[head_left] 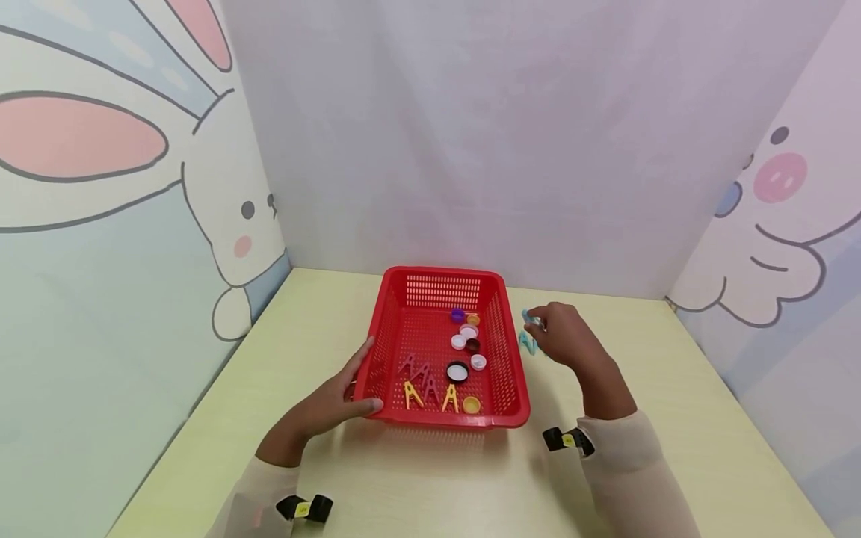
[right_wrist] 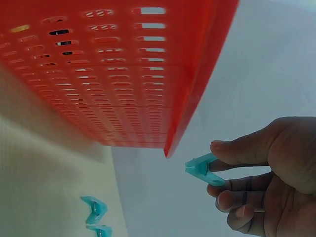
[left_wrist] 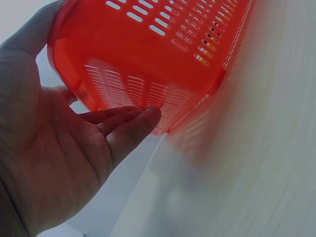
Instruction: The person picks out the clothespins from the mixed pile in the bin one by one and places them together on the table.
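My left hand (head_left: pixel 329 403) grips the near left corner of a red plastic basket (head_left: pixel 444 421), thumb over the rim and fingers against the outer wall, as the left wrist view shows. Beyond the basket's right side, my right hand (head_left: pixel 568 336) pinches a teal clothespin (right_wrist: pixel 201 169) between thumb and fingers, above the table. More teal clothespins (right_wrist: pixel 95 210) lie on the table below it. Inside the basket, pink clothespins (head_left: pixel 431 388) and yellow clothespins (head_left: pixel 412 395) lie toward the front. Several bottle caps are there too, including a black-rimmed one (head_left: pixel 457 372) and a purple one (head_left: pixel 457 315).
The pale wooden table (head_left: pixel 673 403) extends on both sides of the basket. A whitish backdrop (head_left: pixel 471 149) rises behind it, with cartoon-printed panels at left and right. The basket's slotted right wall (right_wrist: pixel 118 74) stands between the right hand and the caps.
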Action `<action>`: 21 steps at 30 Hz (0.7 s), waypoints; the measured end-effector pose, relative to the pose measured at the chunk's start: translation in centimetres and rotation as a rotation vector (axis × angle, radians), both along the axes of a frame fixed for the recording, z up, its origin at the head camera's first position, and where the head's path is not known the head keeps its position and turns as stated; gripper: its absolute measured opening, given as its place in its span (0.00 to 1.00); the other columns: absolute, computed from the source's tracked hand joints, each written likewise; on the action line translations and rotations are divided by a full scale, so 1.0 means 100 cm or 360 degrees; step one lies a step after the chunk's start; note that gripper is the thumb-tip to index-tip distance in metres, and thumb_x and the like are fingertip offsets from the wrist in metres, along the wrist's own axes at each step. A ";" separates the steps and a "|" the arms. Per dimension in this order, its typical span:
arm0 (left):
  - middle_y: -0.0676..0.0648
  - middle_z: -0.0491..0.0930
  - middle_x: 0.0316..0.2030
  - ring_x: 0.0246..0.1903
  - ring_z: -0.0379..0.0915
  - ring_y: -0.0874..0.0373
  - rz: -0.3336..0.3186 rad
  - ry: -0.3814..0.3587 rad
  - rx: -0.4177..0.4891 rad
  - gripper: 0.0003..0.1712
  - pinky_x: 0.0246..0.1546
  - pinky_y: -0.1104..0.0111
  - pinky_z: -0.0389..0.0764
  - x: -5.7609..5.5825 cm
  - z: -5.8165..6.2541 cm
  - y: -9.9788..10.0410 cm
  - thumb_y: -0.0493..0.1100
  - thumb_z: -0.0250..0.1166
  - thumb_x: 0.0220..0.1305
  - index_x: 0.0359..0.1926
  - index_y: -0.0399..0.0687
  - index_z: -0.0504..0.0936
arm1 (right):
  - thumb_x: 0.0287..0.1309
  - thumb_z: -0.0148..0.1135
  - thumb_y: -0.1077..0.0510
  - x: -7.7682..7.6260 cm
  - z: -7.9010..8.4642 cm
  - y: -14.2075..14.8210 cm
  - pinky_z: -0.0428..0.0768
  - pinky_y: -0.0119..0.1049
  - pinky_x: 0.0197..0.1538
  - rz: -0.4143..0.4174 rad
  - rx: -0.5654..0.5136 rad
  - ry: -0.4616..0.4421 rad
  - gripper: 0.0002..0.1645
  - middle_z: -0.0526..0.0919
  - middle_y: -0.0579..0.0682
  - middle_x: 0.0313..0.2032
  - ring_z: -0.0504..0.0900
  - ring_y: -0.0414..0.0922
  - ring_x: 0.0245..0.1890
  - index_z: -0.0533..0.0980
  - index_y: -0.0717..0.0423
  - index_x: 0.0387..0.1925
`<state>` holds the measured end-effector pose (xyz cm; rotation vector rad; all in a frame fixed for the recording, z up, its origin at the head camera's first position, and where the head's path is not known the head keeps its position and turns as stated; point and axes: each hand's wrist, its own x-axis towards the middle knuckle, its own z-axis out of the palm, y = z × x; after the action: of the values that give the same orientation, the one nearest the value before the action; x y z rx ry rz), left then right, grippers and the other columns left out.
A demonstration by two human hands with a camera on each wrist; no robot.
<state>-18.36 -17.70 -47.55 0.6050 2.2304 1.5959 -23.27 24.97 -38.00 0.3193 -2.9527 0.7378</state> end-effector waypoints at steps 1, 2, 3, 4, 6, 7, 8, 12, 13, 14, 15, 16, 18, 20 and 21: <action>0.32 0.64 0.76 0.67 0.75 0.40 0.0001 0.0001 0.0003 0.70 0.55 0.58 0.92 0.000 0.000 0.000 0.48 0.77 0.66 0.90 0.67 0.34 | 0.72 0.68 0.62 0.000 -0.003 0.000 0.78 0.34 0.28 -0.0008 0.0004 -0.0007 0.18 0.86 0.61 0.35 0.76 0.45 0.26 0.85 0.71 0.57; 0.32 0.64 0.76 0.67 0.75 0.40 0.0002 0.0000 0.0005 0.70 0.55 0.58 0.92 0.001 0.001 0.000 0.48 0.77 0.66 0.90 0.67 0.34 | 0.72 0.69 0.62 0.001 -0.005 0.000 0.79 0.34 0.29 -0.0018 0.0008 -0.0016 0.18 0.86 0.62 0.38 0.76 0.46 0.28 0.86 0.71 0.56; 0.32 0.64 0.76 0.67 0.75 0.40 -0.0001 0.0003 0.0004 0.70 0.55 0.58 0.92 0.001 0.001 0.000 0.48 0.77 0.66 0.90 0.67 0.34 | 0.72 0.69 0.62 0.001 -0.007 0.000 0.79 0.34 0.30 -0.0030 0.0013 -0.0029 0.17 0.86 0.62 0.38 0.76 0.47 0.30 0.86 0.71 0.56; 0.31 0.64 0.76 0.67 0.75 0.39 -0.0003 0.0003 0.0006 0.70 0.55 0.58 0.92 0.001 0.002 0.000 0.48 0.77 0.66 0.90 0.67 0.34 | 0.72 0.69 0.62 0.001 -0.010 0.000 0.79 0.35 0.30 -0.0040 0.0018 -0.0042 0.17 0.85 0.63 0.38 0.76 0.47 0.31 0.86 0.71 0.55; 0.31 0.64 0.76 0.67 0.75 0.40 -0.0006 0.0007 0.0000 0.70 0.55 0.58 0.92 0.001 0.002 0.000 0.48 0.77 0.66 0.90 0.66 0.34 | 0.73 0.68 0.61 0.001 -0.014 0.001 0.79 0.35 0.32 -0.0057 0.0028 -0.0062 0.17 0.85 0.63 0.40 0.76 0.48 0.33 0.87 0.71 0.54; 0.31 0.64 0.76 0.67 0.75 0.40 -0.0007 0.0007 -0.0001 0.70 0.55 0.58 0.92 0.001 0.002 0.000 0.48 0.77 0.66 0.90 0.66 0.34 | 0.73 0.68 0.61 0.002 -0.016 0.001 0.78 0.35 0.32 -0.0062 0.0029 -0.0075 0.16 0.84 0.63 0.38 0.76 0.48 0.33 0.87 0.71 0.53; 0.31 0.64 0.76 0.67 0.75 0.40 -0.0007 0.0007 -0.0004 0.70 0.55 0.58 0.92 0.001 0.001 -0.001 0.48 0.77 0.66 0.90 0.67 0.34 | 0.74 0.67 0.61 0.002 -0.018 0.002 0.78 0.36 0.32 -0.0064 0.0037 -0.0081 0.16 0.84 0.62 0.38 0.76 0.48 0.33 0.87 0.71 0.53; 0.32 0.65 0.76 0.67 0.75 0.40 -0.0005 0.0007 -0.0008 0.70 0.55 0.58 0.92 0.000 0.001 -0.001 0.49 0.77 0.66 0.90 0.67 0.34 | 0.75 0.65 0.61 0.002 -0.026 0.003 0.75 0.36 0.33 -0.0056 0.0053 -0.0102 0.14 0.83 0.59 0.34 0.75 0.47 0.30 0.88 0.69 0.49; 0.32 0.64 0.76 0.67 0.75 0.40 -0.0005 0.0005 -0.0005 0.70 0.55 0.58 0.92 0.000 0.001 -0.001 0.49 0.77 0.66 0.90 0.67 0.34 | 0.75 0.65 0.61 0.002 -0.027 0.004 0.74 0.36 0.33 -0.0053 0.0059 -0.0110 0.13 0.83 0.57 0.32 0.75 0.46 0.29 0.89 0.68 0.48; 0.32 0.65 0.76 0.67 0.76 0.40 -0.0007 0.0007 -0.0002 0.70 0.55 0.58 0.92 0.000 0.000 -0.001 0.49 0.77 0.66 0.90 0.67 0.34 | 0.75 0.65 0.61 0.002 -0.029 0.004 0.74 0.36 0.32 -0.0051 0.0072 -0.0116 0.13 0.83 0.56 0.31 0.75 0.46 0.29 0.89 0.68 0.47; 0.32 0.64 0.76 0.67 0.76 0.40 -0.0010 0.0008 0.0002 0.70 0.55 0.58 0.92 0.000 0.000 -0.001 0.49 0.77 0.66 0.90 0.67 0.34 | 0.75 0.65 0.61 0.002 -0.030 0.004 0.74 0.36 0.32 -0.0052 0.0080 -0.0131 0.13 0.83 0.55 0.29 0.74 0.45 0.28 0.89 0.67 0.46; 0.32 0.64 0.76 0.67 0.76 0.40 -0.0012 0.0006 0.0006 0.70 0.55 0.59 0.92 0.000 -0.001 -0.001 0.49 0.77 0.66 0.90 0.68 0.34 | 0.75 0.65 0.61 0.003 -0.032 0.004 0.74 0.35 0.32 -0.0053 0.0090 -0.0149 0.13 0.84 0.55 0.28 0.74 0.45 0.27 0.89 0.67 0.46; 0.32 0.64 0.76 0.67 0.76 0.39 -0.0019 0.0012 0.0015 0.70 0.55 0.59 0.92 0.000 -0.001 -0.001 0.49 0.77 0.66 0.90 0.67 0.34 | 0.75 0.65 0.61 0.004 -0.035 0.005 0.75 0.36 0.32 -0.0056 0.0123 -0.0177 0.14 0.87 0.57 0.32 0.76 0.45 0.27 0.89 0.68 0.49; 0.31 0.64 0.76 0.67 0.76 0.39 -0.0023 0.0019 0.0018 0.70 0.54 0.60 0.92 0.000 -0.002 -0.001 0.48 0.77 0.66 0.90 0.67 0.34 | 0.75 0.64 0.61 0.005 -0.038 0.005 0.79 0.38 0.34 -0.0078 0.0154 -0.0208 0.15 0.91 0.63 0.40 0.81 0.47 0.30 0.88 0.69 0.52; 0.31 0.63 0.76 0.67 0.76 0.39 -0.0021 0.0018 0.0019 0.70 0.54 0.60 0.92 0.000 -0.002 -0.001 0.48 0.77 0.66 0.90 0.67 0.34 | 0.75 0.64 0.61 0.006 -0.040 0.006 0.83 0.39 0.35 -0.0091 0.0165 -0.0218 0.16 0.91 0.65 0.45 0.84 0.49 0.33 0.87 0.69 0.54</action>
<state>-18.38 -17.80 -47.72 0.6326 2.2221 1.6040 -22.68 25.53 -41.98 0.1980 -3.1217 0.6250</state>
